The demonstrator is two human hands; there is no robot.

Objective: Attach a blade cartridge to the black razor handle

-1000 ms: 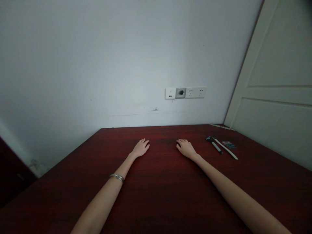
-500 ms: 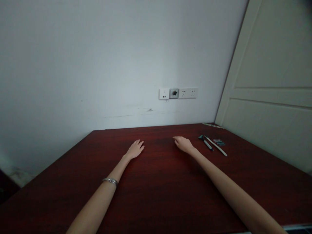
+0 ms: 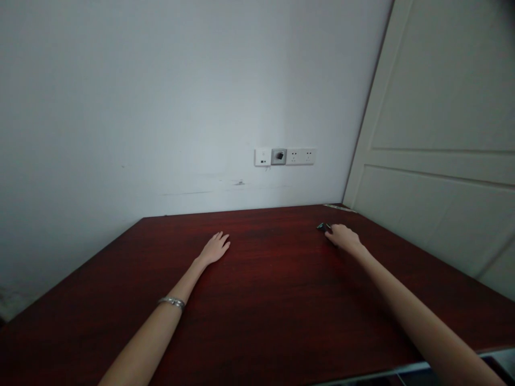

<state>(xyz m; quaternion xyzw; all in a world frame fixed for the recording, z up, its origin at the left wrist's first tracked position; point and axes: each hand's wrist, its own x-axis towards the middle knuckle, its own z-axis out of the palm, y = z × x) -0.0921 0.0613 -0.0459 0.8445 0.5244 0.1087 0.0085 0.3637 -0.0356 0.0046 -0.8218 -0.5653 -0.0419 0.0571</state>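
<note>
Right hand (image 3: 344, 237) covers part of a razor (image 3: 321, 227), right of frame centre
Whether it grips cannot be told; left hand (image 3: 214, 248) lies open on the dark-red table (image 3: 257, 316); handling appears at an early stage, lifting not evident

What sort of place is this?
Probably a room in a home or small office: a dark red table stands against a pale wall with power sockets, beside a panelled door or cupboard front.
</note>
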